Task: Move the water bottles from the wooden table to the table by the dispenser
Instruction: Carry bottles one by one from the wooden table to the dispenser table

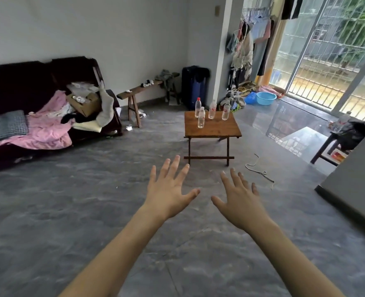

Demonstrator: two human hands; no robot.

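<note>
Two hands are stretched forward above the grey floor (91, 211), palms down. The left hand (168, 196) has its fingers straight and spread, and it holds nothing. The right hand (240, 200) is the same, fingers straight and apart, with nothing in it. Both hands are well apart from the wooden table (212, 127), which stands further ahead on the floor. On this table four water bottles (201, 117) stand upright, all near its far edge; one has a red cap, and one stands a little nearer than the others. To the left is a dark sofa (16, 82) with pink cloth and a cardboard box on it. Behind the table stand a wooden bench (134, 94) and a dark suitcase (193, 86). A blue basin (265, 97) lies near the glass door.
</note>
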